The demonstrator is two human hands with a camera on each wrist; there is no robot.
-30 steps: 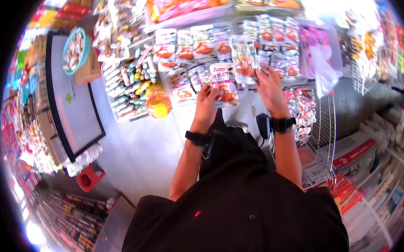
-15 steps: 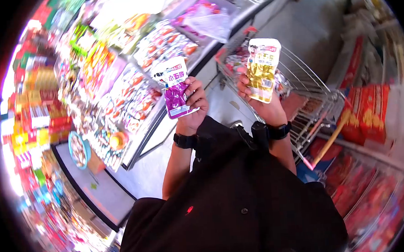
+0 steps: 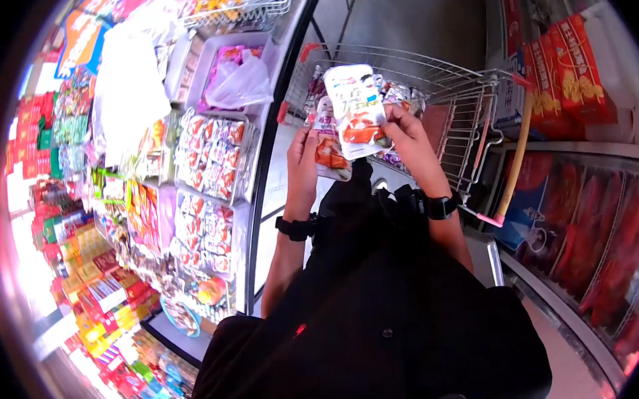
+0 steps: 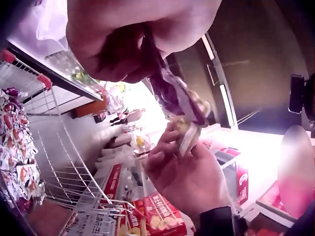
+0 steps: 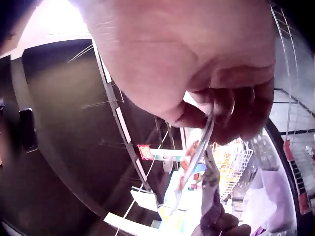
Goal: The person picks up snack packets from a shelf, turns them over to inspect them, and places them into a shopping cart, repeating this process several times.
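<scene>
Over a wire shopping cart [image 3: 466, 98] I hold two snack packets side by side. My right hand [image 3: 396, 123] pinches a white packet with a red-orange picture [image 3: 357, 111] by its edge. My left hand [image 3: 308, 144] grips a second packet [image 3: 326, 154], which is partly behind the first. In the left wrist view my left hand [image 4: 133, 54] pinches a purplish packet [image 4: 174, 98], and the right hand [image 4: 189, 177] holds the other one [image 4: 189, 137] just below it. The right wrist view shows my right hand [image 5: 216, 113] clamping a packet edge [image 5: 197, 147].
The cart holds several snack packets [image 4: 15, 157]. Display trays of packets [image 3: 213, 162] and a clear plastic bag [image 3: 240, 84] fill the shelves on the left. Red cartons [image 3: 565, 64] and a glass-fronted freezer [image 3: 596, 235] stand on the right.
A second ago both hands were at the shelf trays. They lifted a packet each, apart at half a second ago, and now hold them together over the cart as my view turned right.
</scene>
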